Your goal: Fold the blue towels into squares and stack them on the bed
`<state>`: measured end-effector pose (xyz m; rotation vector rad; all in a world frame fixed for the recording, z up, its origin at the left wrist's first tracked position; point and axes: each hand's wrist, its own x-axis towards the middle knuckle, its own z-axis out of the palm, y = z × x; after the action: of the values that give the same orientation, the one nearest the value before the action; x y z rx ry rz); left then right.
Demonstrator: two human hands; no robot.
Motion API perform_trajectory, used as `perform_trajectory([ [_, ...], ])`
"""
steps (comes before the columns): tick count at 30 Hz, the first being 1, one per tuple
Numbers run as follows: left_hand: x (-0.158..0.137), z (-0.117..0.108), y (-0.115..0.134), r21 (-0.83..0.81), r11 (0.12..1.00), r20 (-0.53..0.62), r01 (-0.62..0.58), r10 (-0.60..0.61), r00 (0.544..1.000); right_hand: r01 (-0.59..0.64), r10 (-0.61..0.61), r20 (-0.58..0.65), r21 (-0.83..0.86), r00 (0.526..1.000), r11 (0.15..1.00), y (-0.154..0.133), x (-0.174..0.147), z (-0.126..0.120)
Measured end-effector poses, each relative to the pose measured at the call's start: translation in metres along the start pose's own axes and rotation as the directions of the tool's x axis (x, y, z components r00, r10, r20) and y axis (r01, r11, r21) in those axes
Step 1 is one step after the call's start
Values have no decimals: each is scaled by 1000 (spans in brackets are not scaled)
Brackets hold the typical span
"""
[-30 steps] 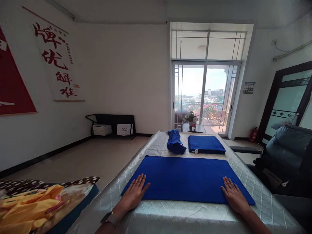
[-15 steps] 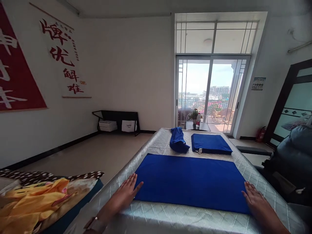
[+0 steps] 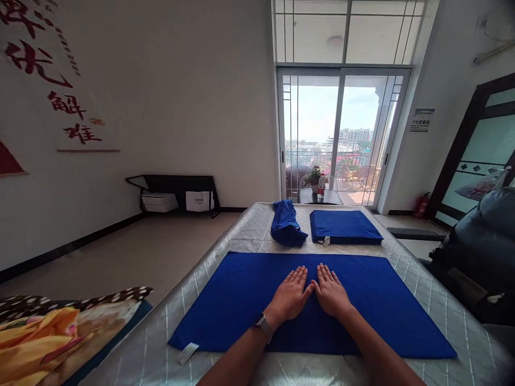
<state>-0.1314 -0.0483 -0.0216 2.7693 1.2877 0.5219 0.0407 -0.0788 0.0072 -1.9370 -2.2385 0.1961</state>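
Observation:
A blue cloth [image 3: 225, 311] lies spread flat across the near part of the table, with a small white tag [image 3: 188, 353] sticking out at its front left corner. My left hand [image 3: 290, 294] rests palm down on the middle of the cloth, fingers stretched out. Beside it, my right hand [image 3: 330, 289] lies flat on the same cloth, the two thumbs nearly touching. Beyond the cloth sit a neat stack of folded blue cloths [image 3: 346, 226] on the right and a crumpled blue cloth [image 3: 287, 225] on the left.
A silvery quilted cover [image 3: 201, 289] drapes the table. Yellow patterned bedding [image 3: 44, 343] lies at lower left. A dark padded chair [image 3: 483, 246] stands close on the right. Behind the table, a small table [image 3: 309, 198] carries a bottle [image 3: 321, 186] and a potted plant [image 3: 314, 176].
Both hands have moved from the cloth's left and right edges to its middle. The near edge now reaches lower and wider, and the white tag shows. The view has shifted slightly.

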Motion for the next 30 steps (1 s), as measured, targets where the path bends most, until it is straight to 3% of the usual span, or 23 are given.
perform_trajectory([
  [5, -2, 5, -10, -9, 999, -9, 34, -34, 999, 20, -21, 25, 24, 999, 1000, 8, 1, 4],
  [9, -5, -6, -9, 12, 996, 26, 92, -92, 995, -4, 3, 35, 27, 999, 1000, 9, -2, -3],
  [12, -19, -22, -23, 59, 982, 76, 181, -185, 980, -54, 53, 29, 4, 998, 999, 24, -13, -10],
  [16, -63, -50, -74, 152, 942, 82, 299, -313, 946, -108, 107, -9, -53, 994, 993, 79, -41, -17],
  [20, -127, -75, -136, 242, 884, 72, 401, -428, 901, -201, 193, -88, -101, 977, 974, 165, -81, -20],
  [24, -177, -83, -175, 237, 862, 1, 448, -461, 887, -294, 279, -133, -117, 951, 949, 240, -113, -19],
  [27, -194, -82, -189, 216, 871, -44, 441, -443, 896, -295, 279, -143, -112, 950, 949, 266, -122, -20],
  [30, -189, -83, -193, 216, 868, -37, 448, -451, 892, -321, 300, -156, -137, 941, 937, 260, -116, -25],
])
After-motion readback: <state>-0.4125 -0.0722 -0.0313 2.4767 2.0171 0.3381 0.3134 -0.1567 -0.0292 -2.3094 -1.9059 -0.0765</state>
